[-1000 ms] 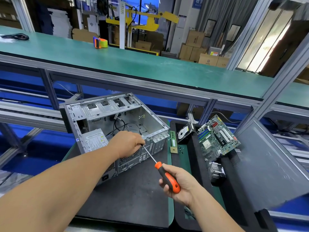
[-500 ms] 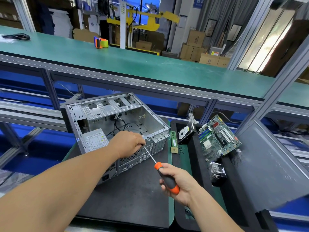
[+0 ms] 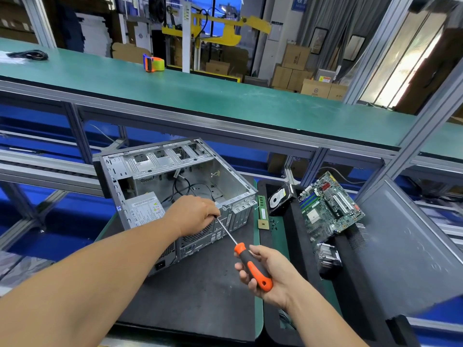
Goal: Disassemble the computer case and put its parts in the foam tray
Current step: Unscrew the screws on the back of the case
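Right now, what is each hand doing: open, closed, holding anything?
Left hand: fingers curled around the screwdriver shaft near its tip, at the computer case rear edge.
Right hand: closed around the screwdriver's orange handle.

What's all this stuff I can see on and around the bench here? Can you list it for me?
computer case: one, silver, open, on dark mat
power supply: one, grey, inside case
screwdriver: one, orange and black, tip at case rear
memory stick: one, green, right of case
foam tray: one, black, at right
hard drive: one, in tray
motherboard: one, green, in tray
side panel: one, grey, over tray
tape dispenser: one, orange, upper shelf
left hand: at screwdriver shaft
right hand: grips handle
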